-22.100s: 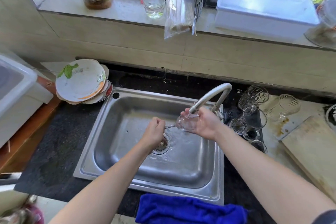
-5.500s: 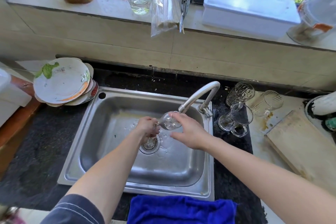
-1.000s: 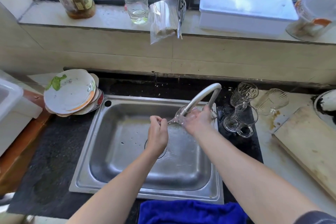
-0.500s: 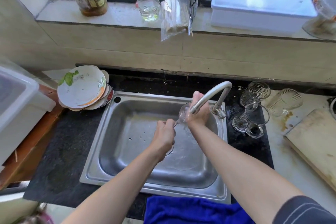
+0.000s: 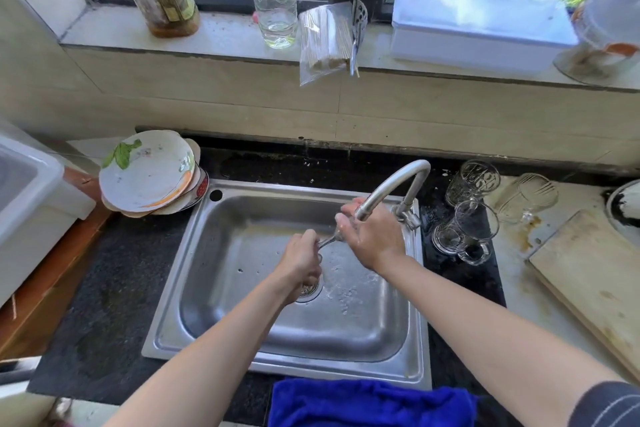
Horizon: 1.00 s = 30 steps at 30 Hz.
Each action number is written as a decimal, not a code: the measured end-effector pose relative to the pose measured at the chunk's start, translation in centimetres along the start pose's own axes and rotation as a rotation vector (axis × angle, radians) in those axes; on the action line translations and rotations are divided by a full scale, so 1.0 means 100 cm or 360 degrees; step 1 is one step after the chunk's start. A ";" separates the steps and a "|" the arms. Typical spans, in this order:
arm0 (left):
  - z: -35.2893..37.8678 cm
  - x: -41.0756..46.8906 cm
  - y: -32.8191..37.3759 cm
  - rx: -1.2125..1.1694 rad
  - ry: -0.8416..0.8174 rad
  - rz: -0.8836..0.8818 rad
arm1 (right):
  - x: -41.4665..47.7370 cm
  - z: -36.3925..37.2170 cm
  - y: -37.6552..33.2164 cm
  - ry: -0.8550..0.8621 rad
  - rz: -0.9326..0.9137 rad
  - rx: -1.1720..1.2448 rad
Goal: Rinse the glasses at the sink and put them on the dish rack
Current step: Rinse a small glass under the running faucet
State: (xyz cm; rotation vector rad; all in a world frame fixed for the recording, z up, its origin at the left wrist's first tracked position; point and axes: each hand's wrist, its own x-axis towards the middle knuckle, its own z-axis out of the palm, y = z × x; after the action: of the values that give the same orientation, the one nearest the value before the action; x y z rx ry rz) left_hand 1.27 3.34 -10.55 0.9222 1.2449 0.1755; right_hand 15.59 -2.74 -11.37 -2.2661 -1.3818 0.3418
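Now stemmed glass [image 5: 327, 242] is centre frame, under tap [image 5: 391, 184], over sink [image 5: 420, 322]. Left grip [image 5: 301, 258] closed on stem; right grip [image 5: 374, 236] curls round bowl, mostly hiding it. Wet, thin: prob. slippery & fragile, so hold stem w/ bowl supported.

Your sink [image 5: 242, 288] is brushed stainless steel, satin w/ a wet sheen. The tap [image 5: 391, 184] at the sink's back-right corner is the same metal, but smoother. Stemmed glass [image 5: 327, 242] over the sink: clear glass, wet. Glasses [image 5: 464, 229] right of the sink: clear, glossy, one w/ a pressed pattern. Desk [image 5: 114, 288] round the sink is black speckled stone, matt. In front of the sink, blue cloth [image 5: 363, 402], fluffy pile. Left of the sink, plates [image 5: 149, 173]: glazed ceramic, shiny. Far right of the sink, chopping board [image 5: 595, 281]: bare wood, rough, stained.
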 end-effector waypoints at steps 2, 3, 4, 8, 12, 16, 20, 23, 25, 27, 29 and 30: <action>0.000 0.007 -0.003 -0.0059 -0.0038 -0.0057 | 0.000 -0.008 0.000 -0.0116 -0.0270 -0.0213; -0.003 0.010 -0.004 -0.0083 -0.0060 -0.0083 | 0.001 -0.014 0.003 -0.0260 -0.0214 -0.0137; -0.007 0.013 -0.006 -0.0111 -0.0085 -0.0104 | 0.004 -0.023 0.004 -0.0401 -0.0025 0.0046; -0.009 0.028 -0.010 -0.0307 -0.0130 -0.0119 | 0.009 -0.043 0.015 -0.0743 0.0665 0.1014; 0.021 0.044 -0.013 -0.0432 0.0001 -0.0030 | -0.012 -0.050 0.019 -0.0484 0.0554 0.1055; 0.053 0.044 -0.011 -0.0608 -0.0142 -0.0219 | -0.038 -0.052 0.029 -0.0227 0.0318 0.0807; 0.062 0.048 -0.004 -0.0779 -0.0166 -0.0239 | -0.057 -0.049 0.035 -0.0165 0.0130 0.0540; 0.069 0.050 -0.003 -0.0843 -0.0139 -0.0243 | -0.062 -0.046 0.031 0.0018 0.0062 0.0430; 0.070 0.049 -0.001 -0.0824 -0.0180 -0.0259 | -0.065 -0.045 0.032 0.0080 -0.0023 0.0363; 0.065 0.050 0.002 -0.0781 -0.0157 -0.0268 | -0.070 -0.045 0.034 0.0084 -0.0175 0.0288; 0.062 0.050 0.002 -0.0756 -0.0084 -0.0272 | -0.075 -0.044 0.034 0.0088 -0.0226 0.0274; 0.063 0.050 0.000 -0.0736 -0.0062 -0.0255 | -0.075 -0.043 0.034 0.0092 -0.0210 0.0278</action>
State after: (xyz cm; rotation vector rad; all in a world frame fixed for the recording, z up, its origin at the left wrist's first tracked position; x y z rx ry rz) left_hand 8.48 3.07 -14.02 0.4231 1.1696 0.3018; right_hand 16.55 -11.78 -9.60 -2.0177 -1.4063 0.3366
